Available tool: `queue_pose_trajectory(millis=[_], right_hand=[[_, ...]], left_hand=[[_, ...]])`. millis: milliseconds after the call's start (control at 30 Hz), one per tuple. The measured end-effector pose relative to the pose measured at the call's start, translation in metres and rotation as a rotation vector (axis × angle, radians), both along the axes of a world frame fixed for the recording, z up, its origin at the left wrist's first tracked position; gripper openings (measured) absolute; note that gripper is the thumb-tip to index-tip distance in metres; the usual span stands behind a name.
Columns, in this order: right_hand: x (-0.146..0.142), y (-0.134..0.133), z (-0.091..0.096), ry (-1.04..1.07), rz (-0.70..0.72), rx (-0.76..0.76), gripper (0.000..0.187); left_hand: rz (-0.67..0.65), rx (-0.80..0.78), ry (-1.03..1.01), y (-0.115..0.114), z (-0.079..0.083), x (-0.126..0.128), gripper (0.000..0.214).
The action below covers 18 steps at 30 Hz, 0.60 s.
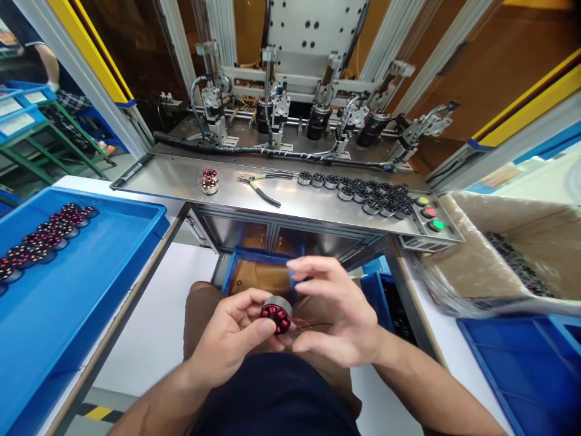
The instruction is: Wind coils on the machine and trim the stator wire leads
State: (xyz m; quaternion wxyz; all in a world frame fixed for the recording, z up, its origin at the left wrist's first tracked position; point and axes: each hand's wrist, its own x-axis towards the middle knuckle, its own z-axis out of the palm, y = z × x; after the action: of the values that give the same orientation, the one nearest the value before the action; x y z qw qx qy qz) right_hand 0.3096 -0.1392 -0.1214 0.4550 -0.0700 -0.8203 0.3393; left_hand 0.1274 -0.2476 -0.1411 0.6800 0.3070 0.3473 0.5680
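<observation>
My left hand (pixel 229 336) is closed round a small round motor stator (pixel 276 313) with red copper windings, held above my lap. My right hand (pixel 338 315) is beside it on the right, its thumb and lower fingers pinched at the thin red wires (pixel 303 325) that trail from the stator, its upper fingers spread loosely. Both hands sit below the front edge of the steel shelf (pixel 181 178).
On the steel shelf lie pliers (pixel 263 184), two wound stators (pixel 209 180) and several unwound stators (pixel 363 192). Three coloured buttons (pixel 430 212) sit at its right end. A blue tray (pixel 91 284) at left holds several wound stators (pixel 45 236). A cardboard box (pixel 521 254) is at right.
</observation>
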Motion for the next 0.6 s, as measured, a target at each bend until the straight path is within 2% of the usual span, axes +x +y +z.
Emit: queue_pose_trajectory(millis=[100, 200, 267, 400, 500, 600], right_hand=[[-0.004, -0.001, 0.005, 0.01, 0.017, 0.038, 0.031], [-0.007, -0.005, 0.006, 0.025, -0.024, 0.043, 0.018], [-0.007, -0.009, 0.007, 0.008, -0.038, 0.052, 0.017], [-0.004, -0.018, 0.011, -0.095, -0.115, 0.115, 0.025], [0.001, -0.016, 0.008, -0.183, -0.18, 0.165, 0.021], [0.006, -0.005, -0.002, -0.242, -0.165, 0.217, 0.013]], left_hand=[[0.0, 0.016, 0.001, 0.0, -0.001, 0.0, 0.025], [0.003, 0.041, -0.016, 0.0, -0.003, 0.0, 0.024], [0.036, 0.049, -0.03, 0.001, -0.004, 0.001, 0.024], [0.095, 0.018, -0.116, 0.003, -0.001, 0.008, 0.028], [0.14, 0.043, -0.182, 0.006, -0.002, 0.01, 0.043], [0.189, 0.15, -0.24, 0.006, -0.006, 0.006, 0.059]])
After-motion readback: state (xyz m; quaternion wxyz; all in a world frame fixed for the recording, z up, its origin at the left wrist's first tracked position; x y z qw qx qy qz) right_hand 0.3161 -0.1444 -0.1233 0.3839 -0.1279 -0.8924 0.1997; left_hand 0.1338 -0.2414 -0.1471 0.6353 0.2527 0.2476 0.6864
